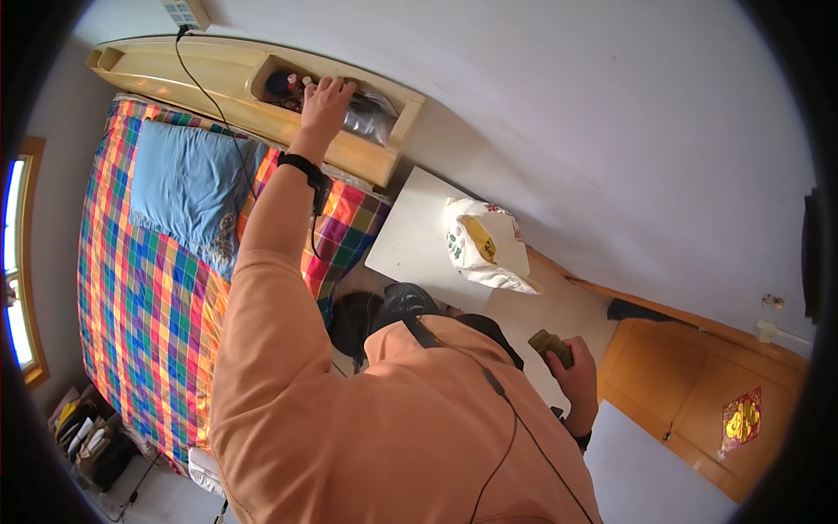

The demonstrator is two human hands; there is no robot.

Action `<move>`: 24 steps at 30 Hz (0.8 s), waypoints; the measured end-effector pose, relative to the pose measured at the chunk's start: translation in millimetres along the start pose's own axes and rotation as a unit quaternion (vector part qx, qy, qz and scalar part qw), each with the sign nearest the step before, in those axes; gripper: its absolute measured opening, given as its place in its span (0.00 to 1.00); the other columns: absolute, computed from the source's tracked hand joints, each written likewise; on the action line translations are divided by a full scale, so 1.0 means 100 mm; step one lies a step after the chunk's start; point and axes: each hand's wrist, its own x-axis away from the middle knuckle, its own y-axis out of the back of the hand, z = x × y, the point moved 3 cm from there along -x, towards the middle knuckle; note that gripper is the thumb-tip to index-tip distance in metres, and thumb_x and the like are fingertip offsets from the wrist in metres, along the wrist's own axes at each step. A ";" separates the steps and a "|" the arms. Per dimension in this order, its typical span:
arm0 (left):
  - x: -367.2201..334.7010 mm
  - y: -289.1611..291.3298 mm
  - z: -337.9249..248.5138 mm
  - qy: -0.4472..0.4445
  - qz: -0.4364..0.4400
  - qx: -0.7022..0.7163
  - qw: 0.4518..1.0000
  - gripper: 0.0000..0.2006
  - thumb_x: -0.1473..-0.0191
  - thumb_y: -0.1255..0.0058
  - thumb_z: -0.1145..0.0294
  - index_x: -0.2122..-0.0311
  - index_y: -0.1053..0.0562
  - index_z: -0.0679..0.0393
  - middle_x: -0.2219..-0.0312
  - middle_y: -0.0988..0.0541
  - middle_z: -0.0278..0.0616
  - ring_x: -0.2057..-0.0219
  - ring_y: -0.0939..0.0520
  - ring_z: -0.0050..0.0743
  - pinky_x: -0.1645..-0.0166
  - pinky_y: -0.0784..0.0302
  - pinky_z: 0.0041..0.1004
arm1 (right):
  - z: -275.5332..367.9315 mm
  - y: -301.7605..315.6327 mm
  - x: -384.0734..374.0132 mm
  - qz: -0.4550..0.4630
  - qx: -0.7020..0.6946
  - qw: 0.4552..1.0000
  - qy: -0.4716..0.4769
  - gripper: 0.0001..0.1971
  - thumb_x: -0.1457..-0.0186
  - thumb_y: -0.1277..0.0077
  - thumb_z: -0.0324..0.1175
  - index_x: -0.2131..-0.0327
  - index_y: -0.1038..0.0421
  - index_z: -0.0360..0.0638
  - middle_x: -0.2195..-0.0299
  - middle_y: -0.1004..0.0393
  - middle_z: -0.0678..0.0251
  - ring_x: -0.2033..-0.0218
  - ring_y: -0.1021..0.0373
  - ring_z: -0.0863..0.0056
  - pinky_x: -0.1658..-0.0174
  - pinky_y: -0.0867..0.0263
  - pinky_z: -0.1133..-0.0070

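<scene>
Headboard compartment (408, 122) lies beneath the left hand (325, 103), loosely curled (whether it grips anything, I cannot tell), with a clear plastic bag (369, 122) just right of it. The right hand (576, 371) is closed around an olive-green jar-like container (547, 345), and a white tote bag (504, 246) lies between the hands.

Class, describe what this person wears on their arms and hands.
The left hand and right hand are ungloved. A loose, peach-orange sleeve ends near the left elbow. The left wrist wears a black strap; the right, a dark band.
</scene>
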 end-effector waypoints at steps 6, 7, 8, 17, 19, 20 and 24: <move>0.25 0.51 -0.11 0.037 -0.057 0.097 0.993 0.14 0.56 0.50 0.75 0.61 0.26 0.49 0.62 0.25 0.35 0.52 0.27 0.38 0.52 0.35 0.44 | 0.16 -0.08 -0.28 0.024 -0.013 1.000 0.014 0.15 0.53 0.40 0.34 0.67 0.33 0.36 0.70 0.31 0.55 0.69 0.33 0.53 0.67 0.36 0.68; 0.39 0.61 -0.16 0.099 -0.097 0.136 0.981 0.15 0.57 0.49 0.75 0.60 0.25 0.49 0.61 0.25 0.36 0.52 0.27 0.39 0.51 0.35 0.43 | 0.18 -0.08 -0.32 0.020 -0.009 0.999 0.025 0.15 0.53 0.40 0.34 0.67 0.34 0.36 0.70 0.31 0.55 0.69 0.33 0.53 0.67 0.36 0.68; 0.55 0.66 -0.22 0.161 -0.135 0.174 0.962 0.16 0.59 0.47 0.74 0.60 0.25 0.50 0.60 0.24 0.36 0.52 0.27 0.40 0.50 0.35 0.42 | 0.19 -0.07 -0.36 0.017 -0.004 0.999 0.035 0.15 0.53 0.40 0.34 0.67 0.34 0.36 0.70 0.31 0.55 0.69 0.33 0.53 0.66 0.36 0.68; 2.45 -0.92 -1.84 0.420 0.284 0.361 0.783 0.17 0.56 0.41 0.59 0.60 0.26 0.54 0.67 0.21 0.44 0.59 0.21 0.45 0.55 0.30 0.45 | 0.11 0.03 -0.66 0.079 0.047 0.995 0.035 0.16 0.54 0.39 0.33 0.66 0.33 0.37 0.70 0.31 0.57 0.68 0.33 0.55 0.66 0.37 0.68; 2.62 -1.28 -2.10 0.421 0.351 0.315 0.775 0.16 0.55 0.42 0.60 0.59 0.26 0.53 0.62 0.23 0.43 0.57 0.22 0.47 0.55 0.30 0.48 | 0.05 0.06 -0.71 0.105 0.080 0.989 0.062 0.16 0.55 0.39 0.34 0.67 0.33 0.37 0.70 0.31 0.57 0.68 0.33 0.55 0.65 0.36 0.68; 2.68 -1.45 -2.18 0.427 0.350 0.321 0.770 0.16 0.55 0.42 0.60 0.59 0.26 0.53 0.62 0.23 0.43 0.57 0.22 0.47 0.55 0.30 0.48 | 0.04 0.08 -0.73 0.108 0.088 0.988 0.064 0.16 0.55 0.39 0.34 0.67 0.33 0.37 0.70 0.31 0.57 0.68 0.33 0.55 0.65 0.36 0.68; 2.89 -1.94 -2.39 0.441 0.375 0.258 0.774 0.14 0.52 0.43 0.63 0.60 0.27 0.53 0.61 0.25 0.42 0.56 0.24 0.45 0.54 0.32 0.49 | -0.07 0.15 -0.74 0.130 0.128 0.983 0.013 0.16 0.56 0.38 0.34 0.67 0.32 0.37 0.70 0.30 0.57 0.67 0.33 0.54 0.64 0.36 0.68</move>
